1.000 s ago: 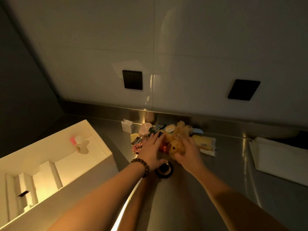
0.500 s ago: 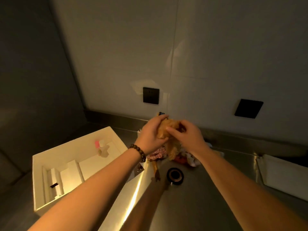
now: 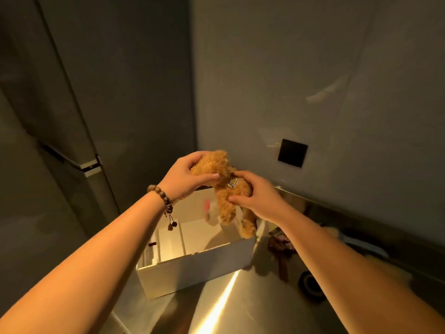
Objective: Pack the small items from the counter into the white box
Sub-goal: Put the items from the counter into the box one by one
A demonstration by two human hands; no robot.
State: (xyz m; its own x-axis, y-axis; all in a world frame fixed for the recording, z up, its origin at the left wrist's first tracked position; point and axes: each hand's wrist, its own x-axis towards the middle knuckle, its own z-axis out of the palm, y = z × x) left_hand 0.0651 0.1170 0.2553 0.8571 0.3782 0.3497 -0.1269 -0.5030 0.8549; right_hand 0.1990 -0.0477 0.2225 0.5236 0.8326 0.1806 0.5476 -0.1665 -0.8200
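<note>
White box (image 3: 192,268) holding dividers, both hands gripping plush toy (image 3: 222,183) above it

plush toy (image 3: 222,179) held above box (image 3: 197,268), its legs hanging over the box's 1 o'clock corner. left hand (image 3: 185,179) at the toy's 9 o'clock, right hand (image 3: 255,198) at its 4 o'clock. tape roll (image 3: 310,285) on counter (image 3: 240,309), at 4 o'clock from box. wall socket (image 3: 292,153) at 2 o'clock from toy.

Fuzzy tan plush toy (image 3: 222,186) held above open white box (image 3: 197,268)
</note>
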